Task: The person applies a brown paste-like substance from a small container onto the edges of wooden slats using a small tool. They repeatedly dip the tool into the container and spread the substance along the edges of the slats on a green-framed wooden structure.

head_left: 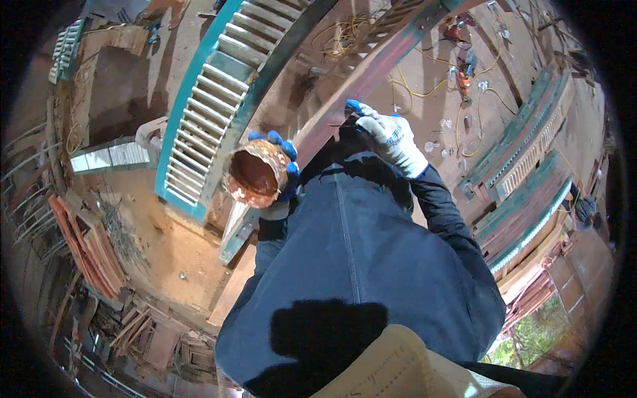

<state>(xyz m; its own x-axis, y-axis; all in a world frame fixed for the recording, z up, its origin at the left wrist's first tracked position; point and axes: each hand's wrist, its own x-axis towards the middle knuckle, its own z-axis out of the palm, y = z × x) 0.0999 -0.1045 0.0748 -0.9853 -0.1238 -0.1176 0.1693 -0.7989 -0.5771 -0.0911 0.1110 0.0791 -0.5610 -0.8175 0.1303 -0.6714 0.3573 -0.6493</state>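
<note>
My left hand (289, 147), in a white and blue work glove, is wrapped round the side of a round can (251, 175). Its rim is crusted, and reddish-brown paint or residue coats the inside. My right hand (395, 140), gloved the same way, is closed at the edge of a long wooden beam (355, 86) with dark reddish paint. A thin dark sliver shows by its fingertips; what they grip is too small to name. Left of the beam stands a louvred shutter panel (211, 99) with a teal frame and pale slats.
More teal and reddish louvred panels (524, 152) lie at the right. Yellow cords (424, 89) and an orange power tool (462, 81) lie on the dirt floor beyond the beam. Stacked reddish boards (83, 249) and scrap wood (159, 338) are at the lower left.
</note>
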